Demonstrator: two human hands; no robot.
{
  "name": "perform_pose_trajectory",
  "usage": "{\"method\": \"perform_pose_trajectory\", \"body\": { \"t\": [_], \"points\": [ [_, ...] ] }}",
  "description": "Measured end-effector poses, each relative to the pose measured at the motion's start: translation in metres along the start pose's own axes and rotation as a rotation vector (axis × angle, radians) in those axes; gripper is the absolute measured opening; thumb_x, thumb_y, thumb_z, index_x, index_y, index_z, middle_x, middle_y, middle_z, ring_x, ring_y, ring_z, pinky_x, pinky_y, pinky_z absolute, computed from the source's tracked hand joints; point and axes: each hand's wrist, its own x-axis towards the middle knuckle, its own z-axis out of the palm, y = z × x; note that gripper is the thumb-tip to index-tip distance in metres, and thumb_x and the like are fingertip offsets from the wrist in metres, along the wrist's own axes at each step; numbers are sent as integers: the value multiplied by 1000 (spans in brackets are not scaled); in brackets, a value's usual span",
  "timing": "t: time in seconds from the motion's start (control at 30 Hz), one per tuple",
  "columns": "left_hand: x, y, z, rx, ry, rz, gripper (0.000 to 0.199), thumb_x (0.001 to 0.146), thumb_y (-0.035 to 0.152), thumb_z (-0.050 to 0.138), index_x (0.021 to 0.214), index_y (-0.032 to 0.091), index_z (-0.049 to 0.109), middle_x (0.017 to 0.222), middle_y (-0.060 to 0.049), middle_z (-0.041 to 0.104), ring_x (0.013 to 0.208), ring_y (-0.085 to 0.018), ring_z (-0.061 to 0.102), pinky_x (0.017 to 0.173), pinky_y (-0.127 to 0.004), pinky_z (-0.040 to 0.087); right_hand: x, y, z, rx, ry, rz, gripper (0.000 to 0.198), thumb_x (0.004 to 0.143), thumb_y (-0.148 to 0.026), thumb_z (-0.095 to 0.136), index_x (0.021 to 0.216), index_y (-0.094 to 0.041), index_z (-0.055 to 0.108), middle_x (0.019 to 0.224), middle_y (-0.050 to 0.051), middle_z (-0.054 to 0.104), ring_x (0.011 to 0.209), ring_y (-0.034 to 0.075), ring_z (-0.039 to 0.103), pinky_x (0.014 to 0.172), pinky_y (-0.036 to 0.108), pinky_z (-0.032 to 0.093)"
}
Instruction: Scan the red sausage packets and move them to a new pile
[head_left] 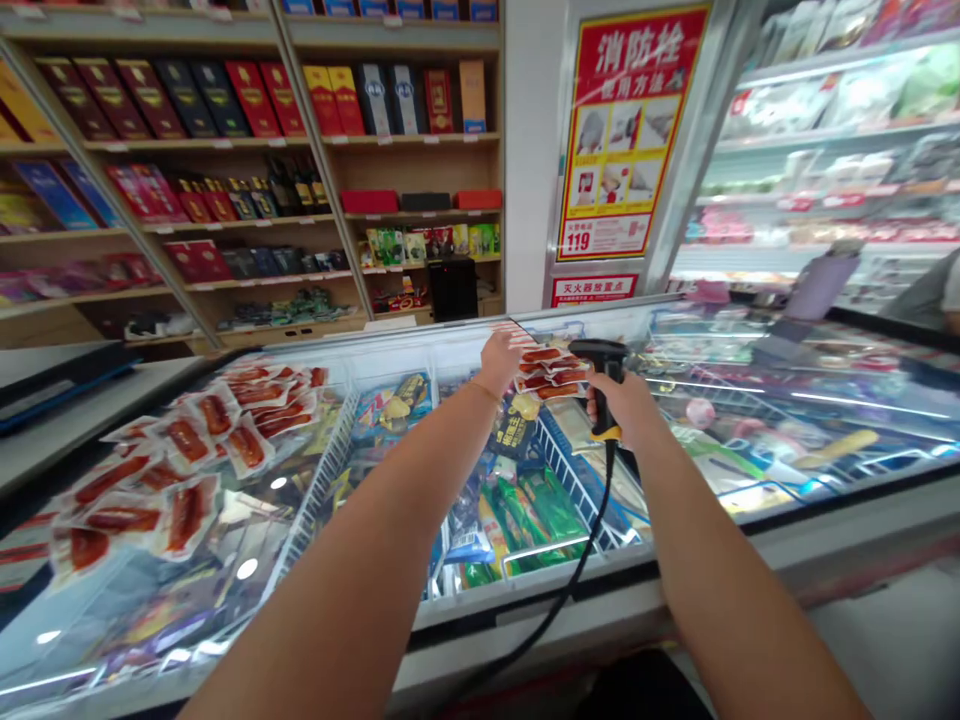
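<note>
My left hand (498, 362) reaches forward over the glass-topped freezer, its fingers closed at the left edge of a cluster of clear-wrapped sausage packs (553, 377). A red-and-white striped piece of packaging (511, 335) shows just beyond those fingers; whether it belongs to the packs I cannot tell. Wrapped round the grip of a black-and-yellow handheld barcode scanner (606, 385) is my right hand (628, 402). The scanner's head is over the right side of the packs, and its black cable (581, 570) hangs toward me. Many more sausage packs (187, 440) lie piled on the glass to the left.
Under the freezer glass (255, 540) are white wire baskets (315, 495) and colourful frozen goods (525, 505). A lilac object (821, 285) stands at the right rear. Shelves of boxes (225, 145), a red poster (634, 130) and a refrigerated display (840, 150) line the back.
</note>
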Motion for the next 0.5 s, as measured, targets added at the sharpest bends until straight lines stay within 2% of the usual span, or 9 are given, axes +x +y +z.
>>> {"method": "perform_pose_trajectory", "body": {
  "t": [0.07,0.13,0.27,0.4,0.5],
  "points": [
    [-4,-9,-17,17,13,3,37,80,14,60,117,13,58,123,-13,64,113,-19,60,96,-31,46,1,4,2,-9,-3,-12,20,70,-27,68,74,-22,49,53,-3,54,38,12,49,36,26,40],
    [-12,-22,-44,63,23,11,36,81,16,60,117,12,58,125,-13,63,115,-20,59,98,-31,44,2,9,4,-21,-5,-27,21,69,-27,69,75,-22,50,53,-4,54,38,12,48,36,26,39],
    [-41,-56,-119,278,72,8,41,83,22,58,123,13,55,127,-14,60,119,-22,56,101,-32,41,-2,16,10,-76,-29,-15,20,69,-26,69,74,-22,50,52,-3,53,39,13,49,36,27,40],
    [-83,-91,-198,563,168,-172,56,79,37,62,130,18,50,132,-19,53,121,-33,52,100,-46,40,-10,19,27,-155,-34,16,20,69,-29,69,73,-24,51,51,-1,53,40,15,50,37,30,43],
    [-112,-115,-244,723,276,-242,58,78,38,61,130,18,48,139,-22,46,134,-39,36,105,-58,29,-23,14,51,-173,-99,-1,20,68,-27,70,72,-23,52,49,-1,52,39,14,47,36,28,41]
  ]
}}
